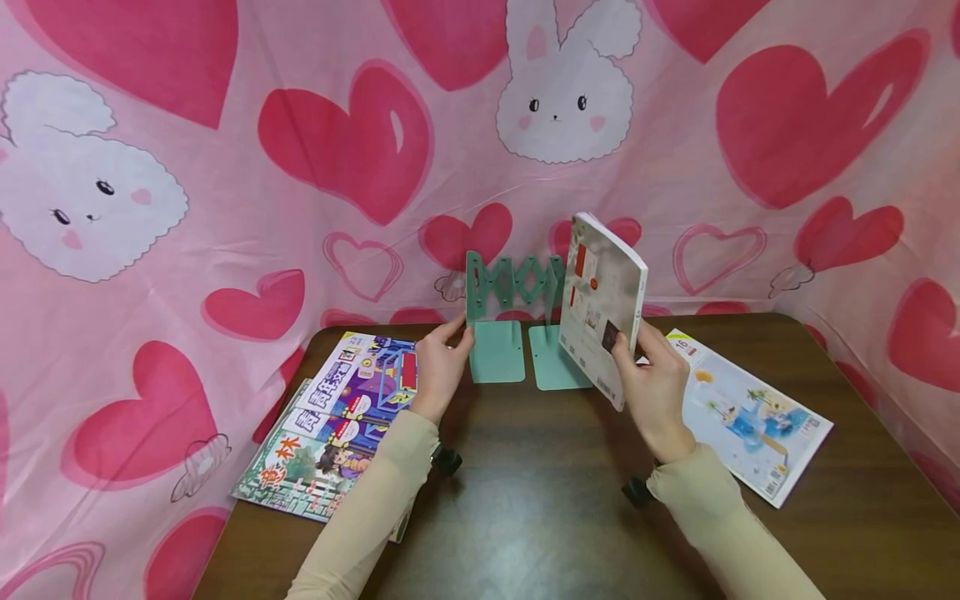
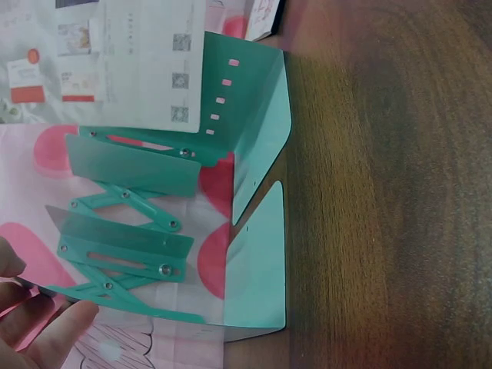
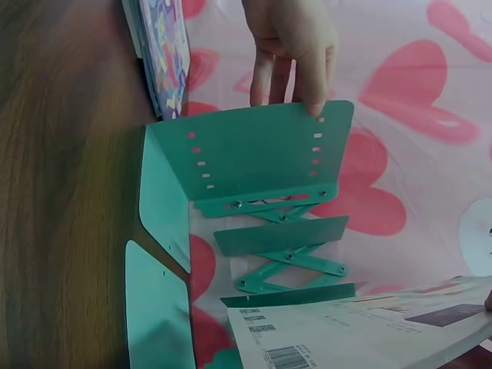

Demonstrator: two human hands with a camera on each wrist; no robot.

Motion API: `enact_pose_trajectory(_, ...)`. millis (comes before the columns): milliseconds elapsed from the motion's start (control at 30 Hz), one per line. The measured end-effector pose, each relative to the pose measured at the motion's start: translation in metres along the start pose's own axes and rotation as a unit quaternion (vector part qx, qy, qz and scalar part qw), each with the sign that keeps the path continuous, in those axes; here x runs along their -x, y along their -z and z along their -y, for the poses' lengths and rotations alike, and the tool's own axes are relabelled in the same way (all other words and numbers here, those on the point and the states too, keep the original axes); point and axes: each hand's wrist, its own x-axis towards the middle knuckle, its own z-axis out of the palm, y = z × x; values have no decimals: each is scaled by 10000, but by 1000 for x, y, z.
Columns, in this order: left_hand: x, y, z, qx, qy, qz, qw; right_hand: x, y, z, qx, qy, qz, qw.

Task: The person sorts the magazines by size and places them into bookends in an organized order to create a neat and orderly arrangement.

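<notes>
A green expandable bookend with a scissor lattice stands at the back of the table. My left hand pinches the upright panel at its left end, thumb on one face and fingers on the other; the right wrist view shows this hand at the panel's edge. In my right hand is a magazine, gripped by its right side and held upright, slightly tilted. It hangs over the bookend's right end and covers part of it. Its printed back with a barcode shows in the right wrist view.
Overlapping magazines lie on the left of the brown table, partly behind my left forearm. Another magazine with a pale blue cover lies on the right. A pink heart-patterned cloth hangs right behind the table.
</notes>
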Motion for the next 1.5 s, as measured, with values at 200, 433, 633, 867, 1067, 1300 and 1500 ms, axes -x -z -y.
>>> enact_pose_trajectory(200,0,0,0,1,-2,2,10000,1,-16,-2,-54,-110,117,9999)
enact_pose_trajectory(433,0,0,0,57,32,14,10000,5,-35,-7,-51,-181,78,9998)
enact_pose_trajectory(633,1,0,1,41,99,60,9999,11,-49,-12,-242,-349,-1,9991)
enact_pose_trajectory(867,1,0,-1,19,82,111,9999,18,-62,-23,-215,-305,-155,9992)
enact_pose_trajectory(1067,1,2,1,61,99,156,9998,29,-71,-30,-228,-317,-291,9988)
enact_pose_trajectory(1300,2,2,2,32,69,214,9997,38,-79,-36,-331,-401,-382,9979)
enact_pose_trajectory(1500,1,3,0,-14,122,328,9994,40,-81,-38,-417,-525,-356,9971)
